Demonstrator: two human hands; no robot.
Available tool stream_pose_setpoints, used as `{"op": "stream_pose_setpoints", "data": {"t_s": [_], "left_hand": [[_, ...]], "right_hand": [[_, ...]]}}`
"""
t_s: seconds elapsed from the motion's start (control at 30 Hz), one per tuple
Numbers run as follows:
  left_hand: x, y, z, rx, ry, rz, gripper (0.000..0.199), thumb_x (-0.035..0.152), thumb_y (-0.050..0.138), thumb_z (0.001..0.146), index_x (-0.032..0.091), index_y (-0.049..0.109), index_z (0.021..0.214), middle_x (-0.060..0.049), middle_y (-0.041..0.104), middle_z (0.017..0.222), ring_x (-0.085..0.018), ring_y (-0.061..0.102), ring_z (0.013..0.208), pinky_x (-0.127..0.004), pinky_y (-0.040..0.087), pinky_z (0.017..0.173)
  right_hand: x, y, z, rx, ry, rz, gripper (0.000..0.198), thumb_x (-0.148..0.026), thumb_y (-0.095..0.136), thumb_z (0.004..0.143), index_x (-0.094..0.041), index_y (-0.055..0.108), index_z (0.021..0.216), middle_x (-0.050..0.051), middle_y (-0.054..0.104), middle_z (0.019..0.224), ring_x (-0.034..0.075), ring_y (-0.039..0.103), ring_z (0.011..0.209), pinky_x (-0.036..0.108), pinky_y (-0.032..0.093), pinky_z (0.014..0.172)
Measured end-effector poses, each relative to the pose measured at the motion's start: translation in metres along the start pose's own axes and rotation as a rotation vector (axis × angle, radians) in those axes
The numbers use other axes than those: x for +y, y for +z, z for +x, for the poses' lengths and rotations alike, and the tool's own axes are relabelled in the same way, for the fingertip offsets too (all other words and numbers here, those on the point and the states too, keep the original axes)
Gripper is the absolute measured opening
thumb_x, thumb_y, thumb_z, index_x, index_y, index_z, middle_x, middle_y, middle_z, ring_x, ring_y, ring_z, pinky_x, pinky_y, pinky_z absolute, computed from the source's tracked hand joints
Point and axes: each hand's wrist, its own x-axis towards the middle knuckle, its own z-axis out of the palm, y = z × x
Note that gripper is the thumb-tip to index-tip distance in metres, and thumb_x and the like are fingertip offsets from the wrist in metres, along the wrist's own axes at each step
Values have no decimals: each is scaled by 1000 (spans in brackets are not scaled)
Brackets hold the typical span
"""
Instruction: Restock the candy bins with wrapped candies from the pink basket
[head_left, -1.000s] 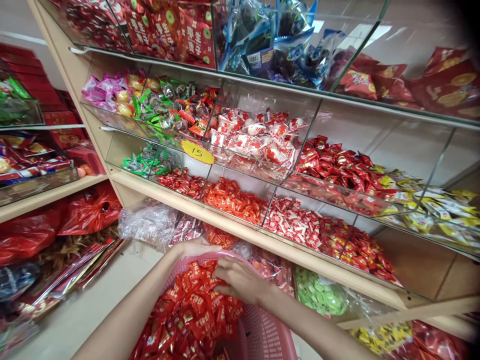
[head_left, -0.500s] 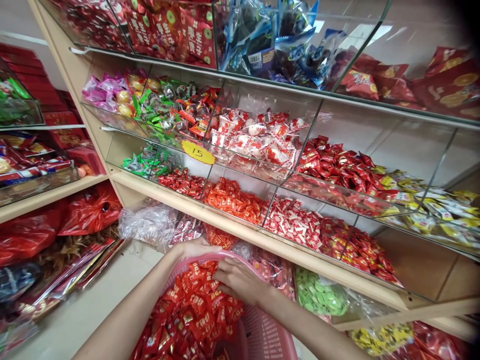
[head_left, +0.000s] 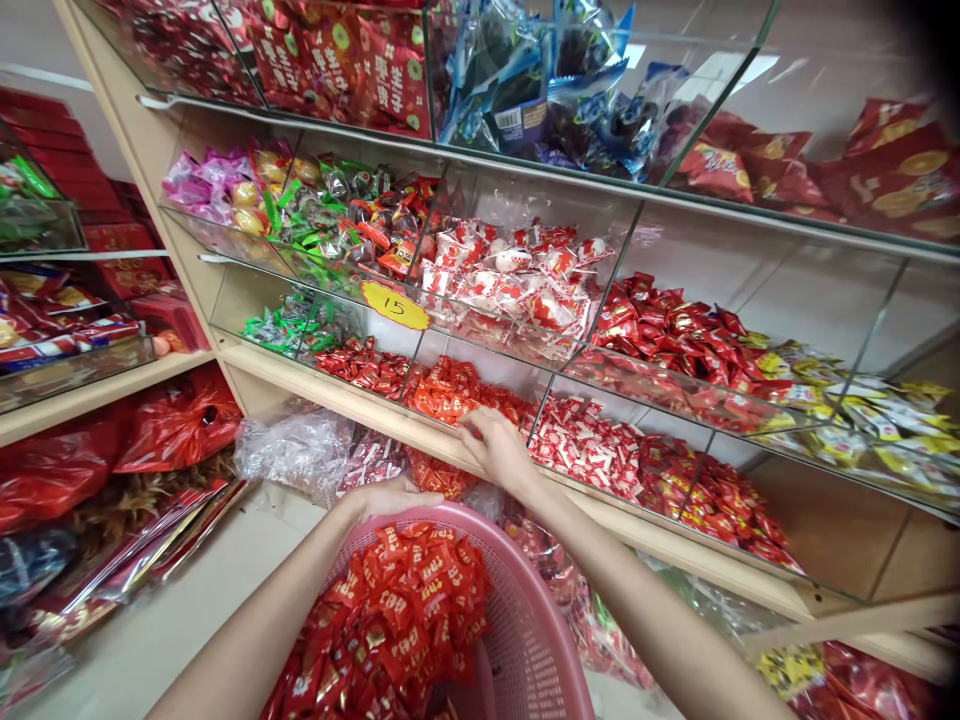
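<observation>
My left hand (head_left: 384, 496) grips the far rim of a pink plastic basket (head_left: 536, 610), its fingertips partly hidden. Inside the basket lies a heap of red-wrapped candies (head_left: 416, 600) with gold lettering. My right hand (head_left: 496, 450) is up past the rim, at the front edge of the lowest shelf compartment. Its fingers are bent and a little apart, with nothing visible in them. Just beyond them are similar orange-red candies (head_left: 448, 388) behind a clear front panel.
Clear-fronted shelf bins hold red-and-white candies (head_left: 589, 445), green-wrapped sweets (head_left: 292, 325) and blue packets (head_left: 585, 100). A yellow price tag (head_left: 395, 304) marked 15 hangs on one panel. Under the wooden shelf edge (head_left: 337, 395) lie bagged sweets and a clear plastic bag (head_left: 296, 450).
My right hand has left the candies in the basket and moved up and forward to the shelf edge. My left hand stays on the basket's rim.
</observation>
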Motion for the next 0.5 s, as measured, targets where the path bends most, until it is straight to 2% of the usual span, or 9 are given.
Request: {"op": "stream_pose_setpoints", "data": {"t_s": [0.13,0.27,0.37,0.5], "left_hand": [[-2,0,3,-12,-29,-28,65,73,62,47,10,61,61,-1,53,53,-10,44,48,-24,35,48],[-5,-2,5,-22,-41,-79,64,73,64,45,11,64,63,-1,56,54,-10,46,48,-24,36,49],[-6,-2,5,-8,-54,-74,62,72,65,46,12,62,60,-1,56,53,-10,46,47,-23,35,48],[-6,-2,5,-16,-50,-57,58,69,64,52,11,62,59,-1,54,51,-9,43,45,-22,33,46]], "right_hand": [[17,12,34,10,301,-84,18,-27,47,86,-19,62,91,7,64,93,17,58,83,26,40,71],[16,21,57,-46,527,-138,30,-44,48,83,-20,64,89,9,66,92,21,62,86,28,43,68],[10,22,67,-81,603,-153,38,-51,49,81,-18,64,92,12,66,98,24,61,94,31,44,73],[8,24,73,-124,627,-157,38,-48,54,79,-17,64,98,14,64,104,25,59,100,32,45,78]]}}
